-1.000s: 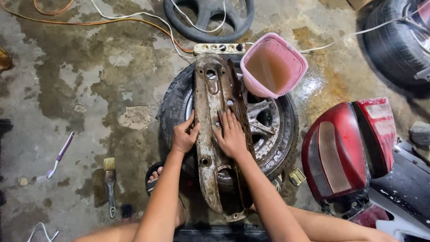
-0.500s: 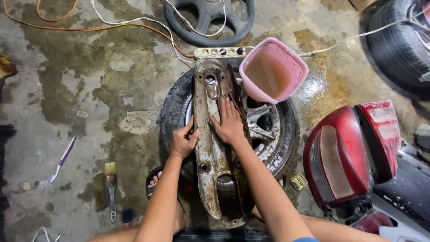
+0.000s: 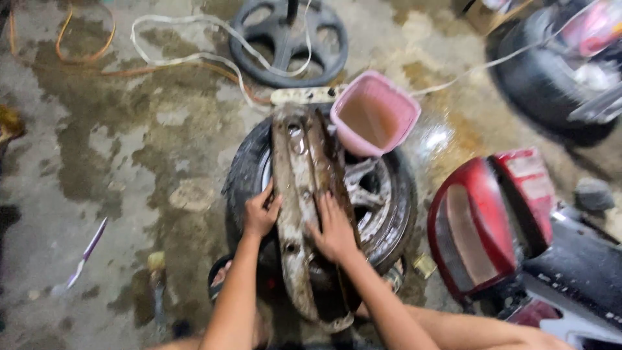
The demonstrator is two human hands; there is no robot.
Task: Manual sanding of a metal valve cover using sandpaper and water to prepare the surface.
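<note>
cover (image 3: 304,194) on wheel (image 3: 382,194), on floor (image 3: 97,162)
bucket (image 3: 374,122) behind wheel; toothbrush (image 3: 83,258) left, tail lamp (image 3: 486,220) right.

Both forearms reach forward; left hand (image 3: 260,214) curled, fingers bent — right hand (image 3: 335,228) flat, palm down, fingers spread.

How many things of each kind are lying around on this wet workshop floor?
Tyres, one under the hands, one top right: 2
Long dirty metal casing under left hand and right hand, at: 1
Pink bucket: 1
Black steering wheel: 1
Red tail-light unit: 1
Toothbrush: 1
Paintbrush: 1
Total: 8
</note>
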